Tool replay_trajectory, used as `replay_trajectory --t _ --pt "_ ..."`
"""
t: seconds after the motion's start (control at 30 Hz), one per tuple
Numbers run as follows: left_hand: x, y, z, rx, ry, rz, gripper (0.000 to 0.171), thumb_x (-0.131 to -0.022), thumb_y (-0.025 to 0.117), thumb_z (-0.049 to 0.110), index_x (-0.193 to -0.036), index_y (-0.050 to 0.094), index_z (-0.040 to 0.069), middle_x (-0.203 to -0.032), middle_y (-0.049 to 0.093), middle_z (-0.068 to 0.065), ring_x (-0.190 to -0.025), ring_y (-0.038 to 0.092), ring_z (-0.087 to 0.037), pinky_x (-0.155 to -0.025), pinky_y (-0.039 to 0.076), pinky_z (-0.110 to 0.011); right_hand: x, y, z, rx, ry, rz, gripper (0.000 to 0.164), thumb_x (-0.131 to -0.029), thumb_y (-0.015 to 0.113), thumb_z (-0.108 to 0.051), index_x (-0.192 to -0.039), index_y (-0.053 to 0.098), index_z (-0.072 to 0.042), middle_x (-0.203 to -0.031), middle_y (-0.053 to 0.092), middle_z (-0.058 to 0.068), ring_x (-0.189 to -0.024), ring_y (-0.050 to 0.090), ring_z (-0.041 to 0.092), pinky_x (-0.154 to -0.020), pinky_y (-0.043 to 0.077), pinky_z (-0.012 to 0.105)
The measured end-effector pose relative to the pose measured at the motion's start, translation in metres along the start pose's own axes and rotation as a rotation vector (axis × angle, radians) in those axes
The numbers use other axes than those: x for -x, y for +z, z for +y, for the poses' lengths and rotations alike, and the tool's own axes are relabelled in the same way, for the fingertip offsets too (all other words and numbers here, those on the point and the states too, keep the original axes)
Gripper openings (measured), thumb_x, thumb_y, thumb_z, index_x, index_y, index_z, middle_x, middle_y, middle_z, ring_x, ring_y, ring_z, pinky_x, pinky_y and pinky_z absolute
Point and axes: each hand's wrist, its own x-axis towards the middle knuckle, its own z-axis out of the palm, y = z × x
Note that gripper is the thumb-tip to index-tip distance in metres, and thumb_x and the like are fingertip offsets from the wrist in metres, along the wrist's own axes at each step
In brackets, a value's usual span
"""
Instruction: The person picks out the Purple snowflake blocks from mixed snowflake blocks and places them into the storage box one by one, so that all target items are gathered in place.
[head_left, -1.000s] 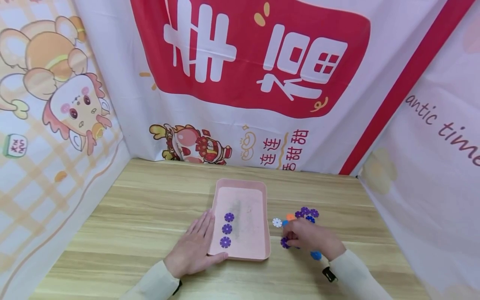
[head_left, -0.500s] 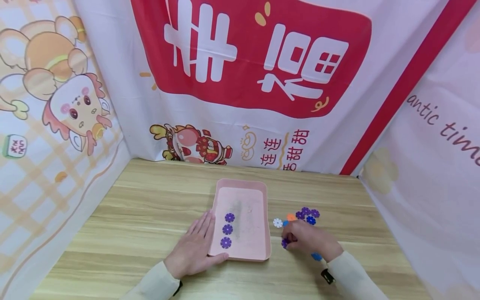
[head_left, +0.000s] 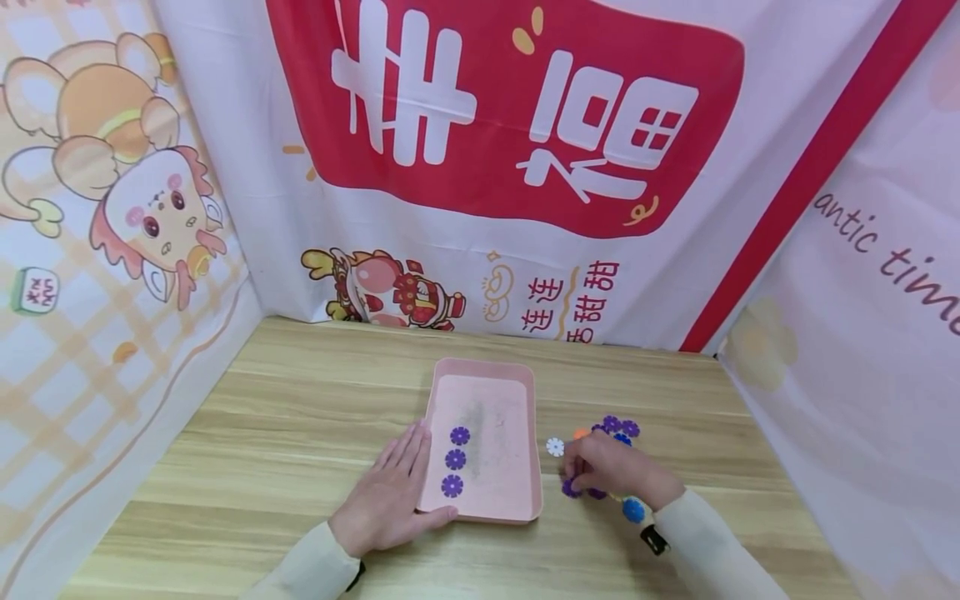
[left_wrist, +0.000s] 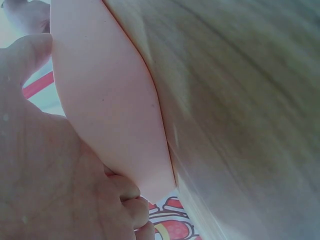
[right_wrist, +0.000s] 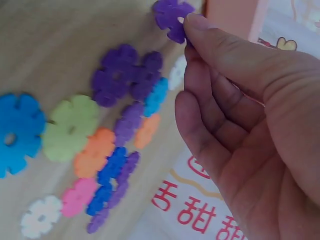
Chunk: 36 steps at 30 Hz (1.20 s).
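My left hand (head_left: 386, 500) lies along the left wall of a pink tray (head_left: 502, 417), fingers straight, thumb over its near-left corner. In the left wrist view the fingers touch the tray's outer side. Three purple snowflake discs (head_left: 455, 459) form a row inside the tray, along its left. Right of the tray, my right hand (head_left: 618, 467) pinches another purple snowflake disc (right_wrist: 171, 17) between thumb and index finger; its other fingers are curled. Below that hand, the right wrist view shows loose discs: a large blue disc (right_wrist: 19, 135), a yellow-green disc (right_wrist: 72, 129) and several smaller ones.
A white disc (head_left: 554, 447) lies near the tray's right wall, and purple discs (head_left: 621, 425) lie beyond my right hand. The wooden table (head_left: 315, 392) ends at a printed cloth backdrop (head_left: 487, 200), with cloth on both sides too.
My right hand has shifted slightly, still at the purple disc. More of the blue disc and a yellow-green edge now show beneath it. The left hand and tray have stayed put.
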Motion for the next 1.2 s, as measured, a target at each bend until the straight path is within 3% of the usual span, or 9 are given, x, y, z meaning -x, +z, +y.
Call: replay_trajectory --t 0.3,0.7,0.83,1.2 --pt "0.000 -0.001 0.001 -0.001 -0.005 -0.007 0.114 -0.096 0.052 0.076 -0.164 0.021 -0.009 -0.175 0.016 -0.027 -0.163 0.019 -0.043 -0.133 0.024 -0.057 -0.004 -0.032 -0.020 0.045 -0.028 -0.002 0.011 -0.096 0.077 -0.008 -0.091 0.074 -0.017 -0.084 0.071 -0.010 -0.072 0.058 0.000 -0.067 0.055 0.019" --pt "0.001 0.000 -0.001 -0.007 -0.009 0.005 0.113 -0.096 0.053 0.076 -0.164 0.021 -0.009 -0.174 0.017 -0.028 -0.163 0.020 -0.043 -0.133 0.024 -0.057 -0.035 -0.069 -0.053 0.142 -0.110 0.010 0.008 -0.096 0.078 -0.009 -0.090 0.077 -0.015 -0.085 0.074 -0.005 -0.070 0.058 0.004 -0.069 0.057 0.017" --pt "0.001 0.000 -0.001 -0.004 -0.018 -0.002 0.114 -0.096 0.052 0.077 -0.164 0.021 -0.008 -0.175 0.016 -0.027 -0.163 0.019 -0.043 -0.133 0.023 -0.057 -0.046 -0.074 -0.067 0.156 -0.155 0.016 0.010 -0.097 0.077 -0.007 -0.089 0.076 -0.014 -0.084 0.074 -0.003 -0.070 0.058 0.004 -0.069 0.057 0.018" --pt "0.001 -0.002 0.001 0.005 -0.036 -0.029 0.114 -0.095 0.053 0.078 -0.166 0.020 -0.006 -0.176 0.014 -0.024 -0.164 0.017 -0.041 -0.134 0.023 -0.055 -0.090 -0.070 -0.089 0.154 -0.171 0.006 0.010 -0.099 0.074 -0.009 -0.091 0.077 -0.015 -0.091 0.074 -0.005 -0.080 0.062 0.007 -0.076 0.058 0.021"
